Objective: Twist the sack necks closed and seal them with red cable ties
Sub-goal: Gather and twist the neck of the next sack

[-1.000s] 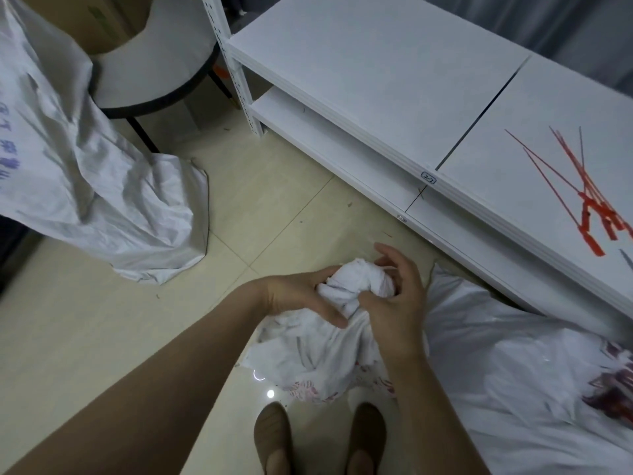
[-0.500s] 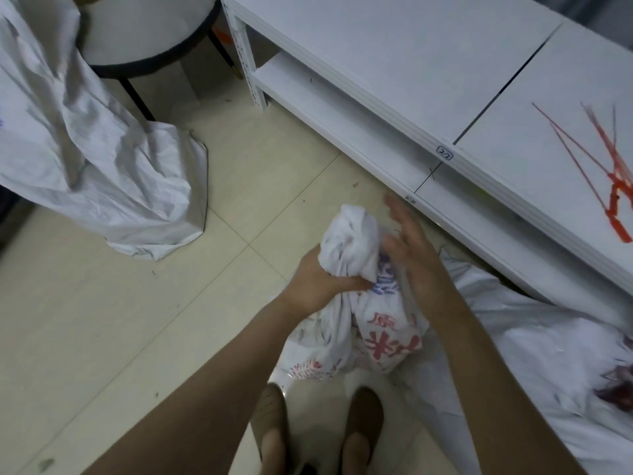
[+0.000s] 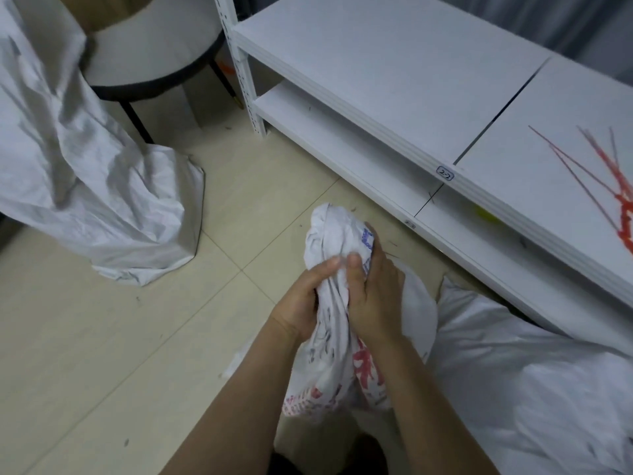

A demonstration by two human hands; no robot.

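A white sack (image 3: 337, 368) with red and blue print stands on the floor in front of me. Its neck (image 3: 337, 234) is gathered into a bunch that sticks up above my fists. My left hand (image 3: 301, 303) grips the neck from the left. My right hand (image 3: 373, 293) grips it from the right, thumb across the front. Several red cable ties (image 3: 613, 180) lie loose on the white shelf top at the far right, out of reach of both hands.
A white shelf unit (image 3: 394, 84) runs from the top middle to the right edge. Another white sack (image 3: 534, 382) lies at the lower right. A slumped white sack (image 3: 92, 180) leans at the left, by a round black-legged stool (image 3: 150, 56). Beige floor tiles (image 3: 102, 337) lie between.
My right hand, open beside the neck half a second ago, has closed round it. The bunched neck has been drawn up higher and tighter than one second ago.
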